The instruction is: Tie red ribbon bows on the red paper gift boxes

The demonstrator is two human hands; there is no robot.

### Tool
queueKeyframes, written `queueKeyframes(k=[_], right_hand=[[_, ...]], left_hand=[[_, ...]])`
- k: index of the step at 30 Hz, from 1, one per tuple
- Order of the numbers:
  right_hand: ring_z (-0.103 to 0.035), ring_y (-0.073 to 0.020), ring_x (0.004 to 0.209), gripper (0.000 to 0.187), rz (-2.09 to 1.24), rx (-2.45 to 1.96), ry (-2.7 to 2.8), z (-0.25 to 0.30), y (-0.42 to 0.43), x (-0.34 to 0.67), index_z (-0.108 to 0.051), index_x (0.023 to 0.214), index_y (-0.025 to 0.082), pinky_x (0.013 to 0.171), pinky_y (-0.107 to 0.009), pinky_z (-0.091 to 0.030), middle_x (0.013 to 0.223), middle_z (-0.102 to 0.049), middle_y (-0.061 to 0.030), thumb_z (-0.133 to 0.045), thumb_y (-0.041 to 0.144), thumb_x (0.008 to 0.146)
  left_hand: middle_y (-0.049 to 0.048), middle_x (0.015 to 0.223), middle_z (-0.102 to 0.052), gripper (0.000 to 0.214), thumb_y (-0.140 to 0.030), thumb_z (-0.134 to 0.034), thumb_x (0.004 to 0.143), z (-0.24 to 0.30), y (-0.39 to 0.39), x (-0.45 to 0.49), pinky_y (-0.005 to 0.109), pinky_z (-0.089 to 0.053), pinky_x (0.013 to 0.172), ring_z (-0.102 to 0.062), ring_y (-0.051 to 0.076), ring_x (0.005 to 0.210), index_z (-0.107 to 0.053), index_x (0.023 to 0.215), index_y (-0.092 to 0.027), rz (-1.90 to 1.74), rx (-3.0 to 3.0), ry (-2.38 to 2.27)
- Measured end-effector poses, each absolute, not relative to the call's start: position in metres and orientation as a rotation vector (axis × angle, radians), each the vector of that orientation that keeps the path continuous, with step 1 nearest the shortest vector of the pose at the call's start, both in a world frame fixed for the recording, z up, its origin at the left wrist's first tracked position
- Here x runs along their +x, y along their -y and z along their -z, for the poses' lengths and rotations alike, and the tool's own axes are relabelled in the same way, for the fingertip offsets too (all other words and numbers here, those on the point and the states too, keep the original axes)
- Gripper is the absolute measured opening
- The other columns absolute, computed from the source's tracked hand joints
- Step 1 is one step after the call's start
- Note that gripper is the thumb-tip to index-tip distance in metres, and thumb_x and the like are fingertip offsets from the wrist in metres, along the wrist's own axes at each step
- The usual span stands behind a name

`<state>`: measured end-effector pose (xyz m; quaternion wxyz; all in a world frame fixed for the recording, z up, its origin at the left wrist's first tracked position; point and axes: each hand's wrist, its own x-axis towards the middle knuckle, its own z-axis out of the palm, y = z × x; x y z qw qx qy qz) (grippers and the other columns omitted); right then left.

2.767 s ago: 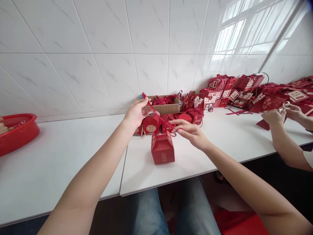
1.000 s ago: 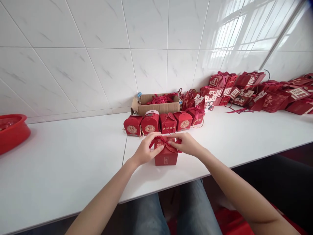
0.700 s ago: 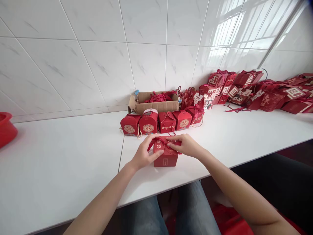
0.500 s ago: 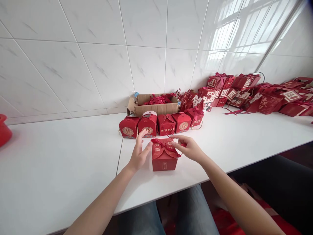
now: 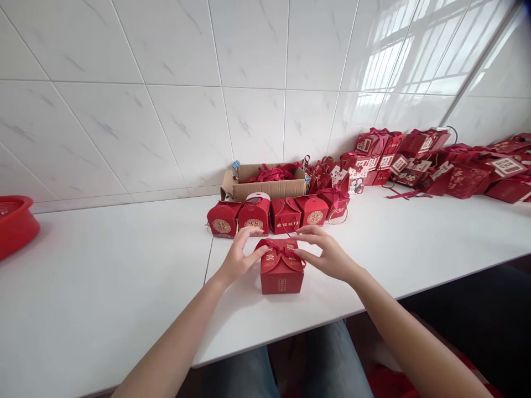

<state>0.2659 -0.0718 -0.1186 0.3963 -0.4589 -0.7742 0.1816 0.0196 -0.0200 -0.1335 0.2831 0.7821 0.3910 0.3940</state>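
A red gift box with pale lettering stands upright on the white table in front of me. A dark red ribbon crosses its folded top, knotted near the middle. My left hand is at the box's left upper edge, thumb tip by the ribbon and fingers stretched behind it. On the right side my right hand mirrors it, thumb close to the ribbon's right part, fingers reaching over the far edge. Both hands have thumb and fingers apart; whether the thumbs touch the ribbon is hard to tell.
Behind the box stands a row of small red boxes. A cardboard box holding red ribbons is against the tiled wall. Many red gift boxes are piled at the right. A red plastic basin sits at the left edge.
My right hand has spread its fingers and now lies beside the box's top. My left thumb has moved in over the top. The ribbon's loose right end hangs closer to the box.
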Motion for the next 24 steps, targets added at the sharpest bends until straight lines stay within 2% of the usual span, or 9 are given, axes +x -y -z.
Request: queueKeyframes(k=[2,4,7,13,19,24], right_hand=[[-0.060,-0.0210,0.098,0.021,-0.453,-1.123,2.059,0.111,0.072,0.257,-0.071,0.099,0.023,0.087,-0.039,-0.050,0.108,-0.059,-0.0095,-0.061,0.036,0.086],[-0.060,-0.0185,0.087,0.015,-0.454,-1.127,2.114,0.105,0.070,0.253,-0.070,0.083,0.020,0.081,-0.035,-0.050,0.098,-0.060,-0.0078,-0.062,0.033,0.085],[-0.056,-0.0155,0.074,0.019,-0.474,-1.186,2.177,0.098,0.067,0.252,-0.060,0.071,0.018,0.069,-0.030,-0.046,0.083,-0.059,-0.0049,-0.057,0.027,0.088],[-0.044,-0.0131,0.062,0.021,-0.516,-1.373,2.212,0.098,0.060,0.253,-0.041,0.073,0.020,0.057,-0.026,-0.035,0.072,-0.052,-0.0005,-0.042,0.026,0.093],[-0.037,-0.0129,0.054,0.019,-0.481,-1.496,2.306,0.103,0.059,0.256,-0.031,0.077,0.022,0.053,-0.025,-0.026,0.064,-0.045,0.0026,-0.034,0.025,0.096],[-0.041,-0.0138,0.056,0.018,-0.506,-1.532,2.328,0.104,0.061,0.258,-0.032,0.079,0.022,0.053,-0.025,-0.025,0.066,-0.048,0.0010,-0.034,0.026,0.096]], left_hand=[[0.0071,0.123,-0.053,0.029,-0.039,-0.059,0.084,0.124,0.023,0.023,0.042,-0.034,0.106,-0.045,0.025,0.122,-0.059,0.111,-0.028,-0.980,2.216,-1.022],[0.0070,0.118,-0.055,0.022,-0.037,-0.059,0.084,0.112,0.026,0.027,0.045,-0.034,0.105,-0.045,0.026,0.119,-0.064,0.102,-0.026,-0.882,2.361,-1.038],[0.0064,0.105,-0.055,0.014,-0.035,-0.055,0.086,0.097,0.030,0.030,0.043,-0.041,0.096,-0.049,0.024,0.107,-0.062,0.088,-0.023,-0.723,2.490,-1.047],[0.0051,0.096,-0.051,0.017,-0.033,-0.043,0.091,0.085,0.033,0.032,0.037,-0.047,0.077,-0.051,0.020,0.088,-0.055,0.085,-0.021,-0.511,2.502,-1.053],[0.0049,0.098,-0.052,0.017,-0.031,-0.043,0.091,0.087,0.034,0.030,0.037,-0.045,0.081,-0.051,0.020,0.091,-0.054,0.083,-0.021,-0.489,2.476,-1.041],[0.0047,0.099,-0.051,0.018,-0.033,-0.043,0.092,0.095,0.031,0.026,0.036,-0.045,0.083,-0.051,0.019,0.091,-0.054,0.083,-0.021,-0.537,2.406,-0.992]])
